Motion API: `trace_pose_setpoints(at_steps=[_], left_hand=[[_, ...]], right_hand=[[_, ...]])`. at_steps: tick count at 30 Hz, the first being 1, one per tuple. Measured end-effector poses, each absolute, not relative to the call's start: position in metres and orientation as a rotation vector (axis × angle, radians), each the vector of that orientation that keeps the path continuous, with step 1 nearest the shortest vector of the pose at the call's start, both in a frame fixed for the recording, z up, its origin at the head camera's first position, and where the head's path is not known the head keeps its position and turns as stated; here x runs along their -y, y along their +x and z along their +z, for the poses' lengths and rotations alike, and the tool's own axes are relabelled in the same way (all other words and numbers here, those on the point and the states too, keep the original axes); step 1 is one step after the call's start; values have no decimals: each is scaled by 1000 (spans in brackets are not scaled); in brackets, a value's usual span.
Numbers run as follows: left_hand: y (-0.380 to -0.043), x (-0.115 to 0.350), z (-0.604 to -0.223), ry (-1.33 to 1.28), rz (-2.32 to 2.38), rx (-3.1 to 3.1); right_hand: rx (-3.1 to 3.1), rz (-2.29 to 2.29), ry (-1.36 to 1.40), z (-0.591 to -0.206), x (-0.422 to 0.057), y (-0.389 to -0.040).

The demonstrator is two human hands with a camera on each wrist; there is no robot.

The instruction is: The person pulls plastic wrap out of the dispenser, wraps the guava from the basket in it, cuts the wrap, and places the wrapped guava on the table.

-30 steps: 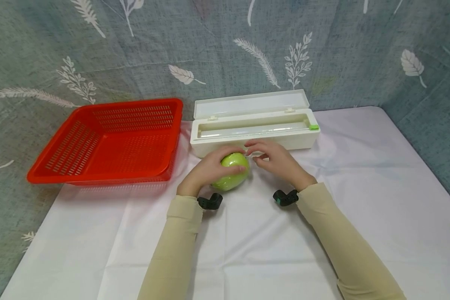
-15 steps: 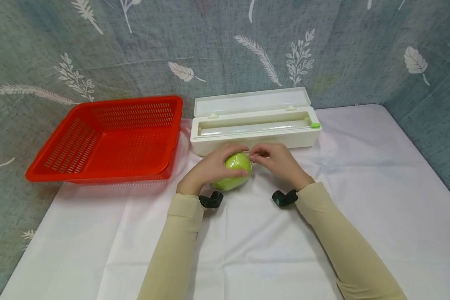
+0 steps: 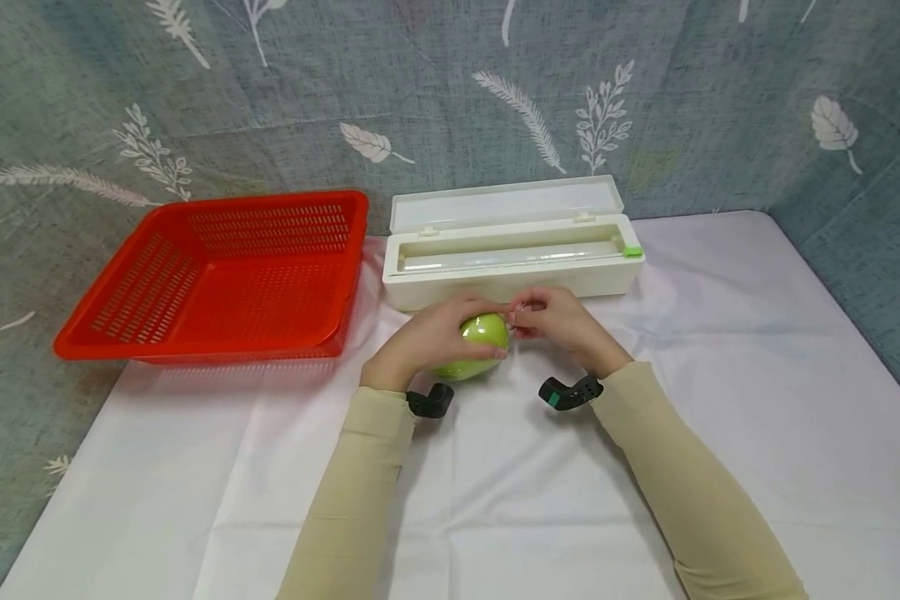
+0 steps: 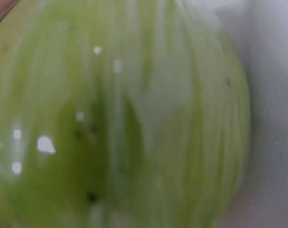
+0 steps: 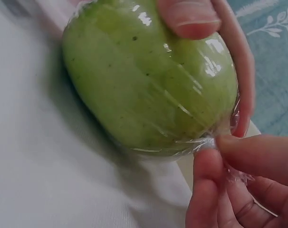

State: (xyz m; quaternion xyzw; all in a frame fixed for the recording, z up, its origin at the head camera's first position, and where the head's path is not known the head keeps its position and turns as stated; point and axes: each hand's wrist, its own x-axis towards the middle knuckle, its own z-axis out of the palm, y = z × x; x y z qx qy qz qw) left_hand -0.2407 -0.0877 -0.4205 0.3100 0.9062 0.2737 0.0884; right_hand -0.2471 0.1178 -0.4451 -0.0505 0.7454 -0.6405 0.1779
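A shiny green fruit (image 3: 487,331), apple-like with small dark specks, is wrapped in clear cling film. My left hand (image 3: 431,337) grips it from the left, thumb on the near side and fingers over the far side. In the right wrist view, my right hand (image 5: 251,178) pinches the gathered, twisted end of the cling film (image 5: 208,142) between thumb and fingertips, close against the fruit. The loose film tail crumples below those fingers. Only the streaked, film-covered side of the fruit (image 4: 125,114) fills the left wrist view.
Just behind the hands stands a white cling film dispenser box (image 3: 510,279), its lid up, a roll inside and a green cutter tab on the right end. A red plastic basket (image 3: 270,350) sits to the left. Patterned cloth (image 3: 435,100) hangs behind the white-covered table (image 3: 525,500).
The right hand has moved in from loosely spread fingers to a pinch on the film's gathered end. The left hand and fruit have shifted slightly right.
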Motion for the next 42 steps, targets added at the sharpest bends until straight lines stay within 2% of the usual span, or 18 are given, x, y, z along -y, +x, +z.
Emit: trace_pose_setpoints(at_steps=[11,22,27,34,42], left_hand=[[-245,108,-418,824,964,-2627],[-242,154,-407,429,1158,-2291],[-243,157,-407,439,1193,-2275],[-244,158,-410,609,1265,-2382],[-243,154,-415,609,1224,-2508]], right_hand=[[-2124,-1744,-146,-445,-125,-254],[-2183,-1709,-209,-451,-135,-258],[-2172,-1693,-257,-453,-145,-259],[-2121,-1688,-362,-452,-152,-258],[-2216,-1545,-505,-452,-152,-253]])
